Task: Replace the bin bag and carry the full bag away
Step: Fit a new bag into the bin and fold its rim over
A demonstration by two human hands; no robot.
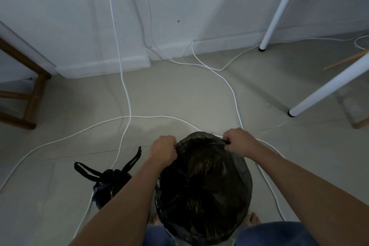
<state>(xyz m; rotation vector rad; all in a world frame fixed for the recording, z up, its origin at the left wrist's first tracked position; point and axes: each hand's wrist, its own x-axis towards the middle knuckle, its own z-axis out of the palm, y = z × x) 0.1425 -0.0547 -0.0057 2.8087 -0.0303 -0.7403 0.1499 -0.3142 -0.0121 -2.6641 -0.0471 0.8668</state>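
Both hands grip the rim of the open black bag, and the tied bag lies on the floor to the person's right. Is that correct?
Not quite. The head view shows the tied bag on the floor to the person's left, not right. The rest holds: the left hand and right hand both grip the rim of the open bag.

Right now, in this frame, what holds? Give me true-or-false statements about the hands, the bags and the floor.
1. Both the left hand and the right hand grip the open bag's edge. True.
2. A second bag sits on the floor to the left of the open bag. True.
3. No cables cross the floor. False: white cables run across it.
4. The right hand is empty. False: it pinches the open bag's edge.
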